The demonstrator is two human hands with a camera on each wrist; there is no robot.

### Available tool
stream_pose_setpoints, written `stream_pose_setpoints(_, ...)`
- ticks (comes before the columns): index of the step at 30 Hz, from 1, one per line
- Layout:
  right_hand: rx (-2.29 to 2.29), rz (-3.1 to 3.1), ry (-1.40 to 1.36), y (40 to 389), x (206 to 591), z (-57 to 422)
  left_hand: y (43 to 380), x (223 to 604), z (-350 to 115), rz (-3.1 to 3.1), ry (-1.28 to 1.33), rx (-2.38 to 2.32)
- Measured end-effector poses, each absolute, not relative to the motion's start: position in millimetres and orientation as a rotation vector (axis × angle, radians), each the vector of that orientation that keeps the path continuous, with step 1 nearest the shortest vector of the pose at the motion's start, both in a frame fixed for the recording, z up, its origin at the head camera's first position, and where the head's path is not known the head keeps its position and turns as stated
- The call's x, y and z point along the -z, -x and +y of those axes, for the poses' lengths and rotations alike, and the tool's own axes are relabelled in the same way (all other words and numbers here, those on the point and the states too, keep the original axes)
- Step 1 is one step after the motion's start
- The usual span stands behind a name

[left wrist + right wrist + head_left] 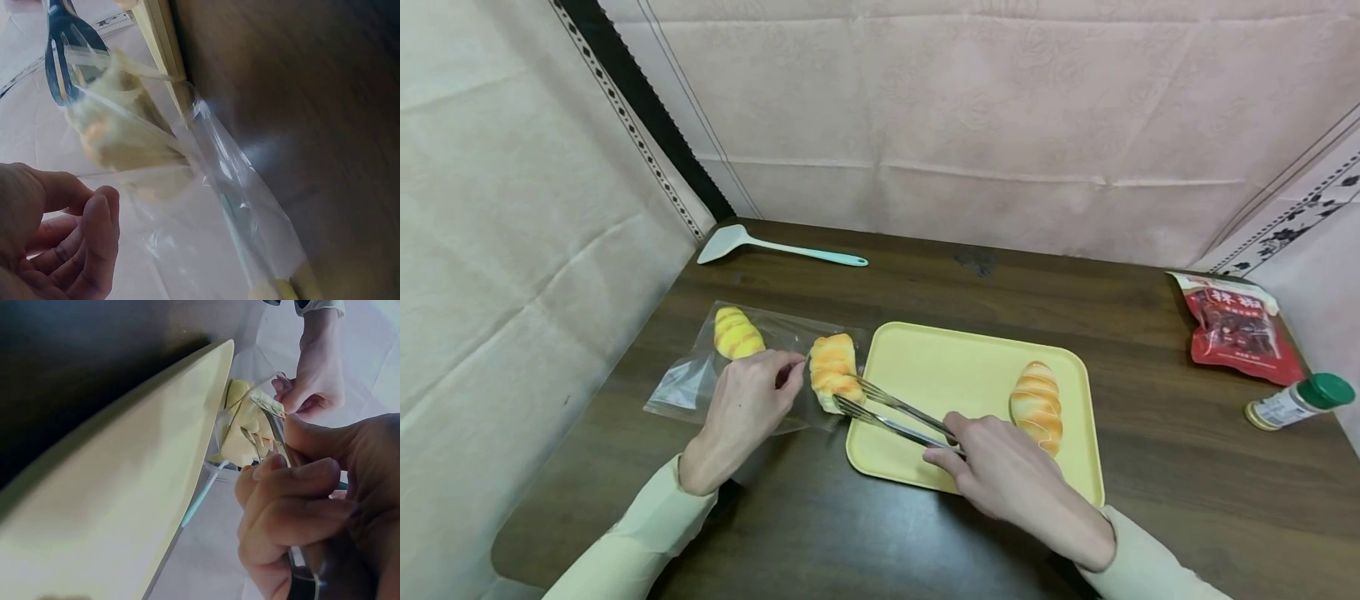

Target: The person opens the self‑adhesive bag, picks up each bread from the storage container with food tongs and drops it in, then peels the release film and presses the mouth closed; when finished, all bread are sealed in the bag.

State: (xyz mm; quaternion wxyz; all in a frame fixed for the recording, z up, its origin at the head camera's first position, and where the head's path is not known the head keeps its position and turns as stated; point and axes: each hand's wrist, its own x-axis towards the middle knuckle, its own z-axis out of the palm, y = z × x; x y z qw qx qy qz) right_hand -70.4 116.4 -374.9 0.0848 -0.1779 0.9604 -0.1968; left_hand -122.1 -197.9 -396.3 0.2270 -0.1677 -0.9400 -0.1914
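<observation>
My left hand (748, 396) pinches the edge of a clear plastic bag (240, 172) lying on the table. A yellow bread roll (737, 331) is in the bag's left part. At the bag's right end, metal tongs (917, 421) hold a golden, block-shaped bread (835, 367) between their slotted tips. In the left wrist view, clear film passes in front of this bread (122, 140). My right hand (1007, 471) grips the tongs by their handle part, above the yellow tray (940, 358). On the tray's right side lies an oval bread with pale stripes (1037, 404).
A pale turquoise spatula (797, 248) lies along the table's back left. Toward the right edge are a red food packet (1240, 329) and a green-capped bottle (1296, 402) on its side. Cloth-covered walls (985, 108) border the wooden table (1150, 433).
</observation>
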Motion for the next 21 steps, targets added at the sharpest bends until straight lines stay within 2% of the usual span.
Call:
stream_pose_setpoints(11,0.786,2.659,0.585,100.7,377.3,97.8,118.8,394.2,-197.2,-2.608,0.483,0.556)
stream_pose_setpoints(21,0.769,2.649,0.601,113.9,383.7,83.3,117.3,392.9,-197.3,-2.567,0.523,0.554)
